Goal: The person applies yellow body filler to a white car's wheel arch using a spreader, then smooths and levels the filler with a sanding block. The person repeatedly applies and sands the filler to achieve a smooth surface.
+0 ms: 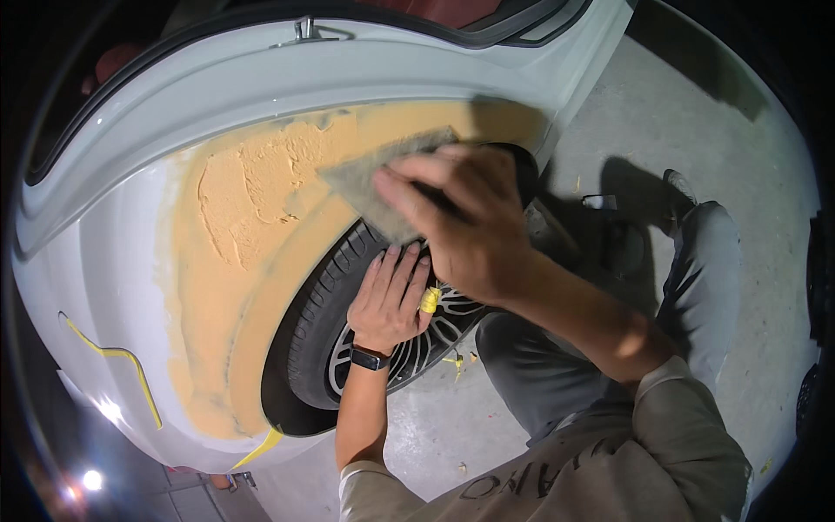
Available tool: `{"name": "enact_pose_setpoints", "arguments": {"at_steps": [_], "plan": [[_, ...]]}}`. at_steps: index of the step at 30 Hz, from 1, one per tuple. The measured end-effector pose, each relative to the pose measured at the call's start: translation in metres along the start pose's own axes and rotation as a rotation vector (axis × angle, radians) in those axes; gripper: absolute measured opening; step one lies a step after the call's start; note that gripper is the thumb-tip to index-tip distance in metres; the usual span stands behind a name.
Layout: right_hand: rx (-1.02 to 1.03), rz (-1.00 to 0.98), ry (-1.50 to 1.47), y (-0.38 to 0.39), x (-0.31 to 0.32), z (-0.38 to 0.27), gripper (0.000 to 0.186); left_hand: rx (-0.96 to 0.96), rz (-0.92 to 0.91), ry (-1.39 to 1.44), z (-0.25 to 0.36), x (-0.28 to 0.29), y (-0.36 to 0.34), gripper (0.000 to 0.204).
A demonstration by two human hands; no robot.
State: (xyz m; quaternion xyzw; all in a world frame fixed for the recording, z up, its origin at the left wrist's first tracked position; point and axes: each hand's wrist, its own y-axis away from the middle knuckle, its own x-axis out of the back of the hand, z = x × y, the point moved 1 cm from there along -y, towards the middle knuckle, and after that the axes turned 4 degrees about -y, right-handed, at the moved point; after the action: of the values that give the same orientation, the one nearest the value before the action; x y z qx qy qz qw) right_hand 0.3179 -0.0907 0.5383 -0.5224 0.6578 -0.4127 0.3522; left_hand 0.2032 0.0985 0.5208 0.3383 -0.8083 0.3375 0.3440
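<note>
The fingers of the right hand [474, 213] pinch a grey sheet [372, 187] in the upper middle of the frame, over the filler patch [213, 335]. From here I see the back of that hand; it hides the sheet's right part, and I cannot tell how flat the underside lies.

The left hand [391, 296], at the centre, grips nothing: its fingers lie extended on the tyre [317, 348], the tips close to the sheet's lower corner. Yellow tape wraps its thumb, and a dark watch [371, 358] circles the wrist.

The sheet looks thin, matt and dusty, straight-edged, with pointed corners. Around it the filler is pale orange, curving along the wheel arch, mostly smooth with greyish smears but crusted into rough ridges toward the upper left. Glossy white bodywork [113, 217] borders it, with a yellow strip [117, 352] bent across it at left. Both hands and the right forearm cover much of the silver-spoked wheel [457, 304]. Darkness swallows the frame's corners, and the lower edge cuts off the person's shirt [591, 470].
</note>
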Motion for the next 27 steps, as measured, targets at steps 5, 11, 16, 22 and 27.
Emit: {"name": "enact_pose_setpoints", "arguments": {"at_steps": [5, 11, 16, 22, 27], "plan": [[0.083, 0.083, 0.061, 0.004, -0.035, 0.017, 0.037, 0.002, 0.012, 0.009, 0.001, 0.0, -0.005, 0.04], [0.151, -0.165, 0.015, 0.024, 0.002, 0.043, 0.034, -0.011, 0.036, 0.044, -0.005, 0.0, -0.004, 0.041], [-0.254, -0.067, 0.042, 0.002, 0.115, 0.069, 0.037, 0.221, 0.212, 0.431, 0.057, -0.039, 0.019, 0.037], [-0.847, -0.055, 0.072, 0.003, 0.199, 0.056, 0.025, 1.13, -0.172, 2.02, 0.221, -0.168, 0.033, 0.049], [-0.996, -0.063, -0.45, 0.012, 0.221, 0.052, 0.023, 1.886, -0.301, 2.223, 0.259, -0.291, 0.013, 0.034]]}}
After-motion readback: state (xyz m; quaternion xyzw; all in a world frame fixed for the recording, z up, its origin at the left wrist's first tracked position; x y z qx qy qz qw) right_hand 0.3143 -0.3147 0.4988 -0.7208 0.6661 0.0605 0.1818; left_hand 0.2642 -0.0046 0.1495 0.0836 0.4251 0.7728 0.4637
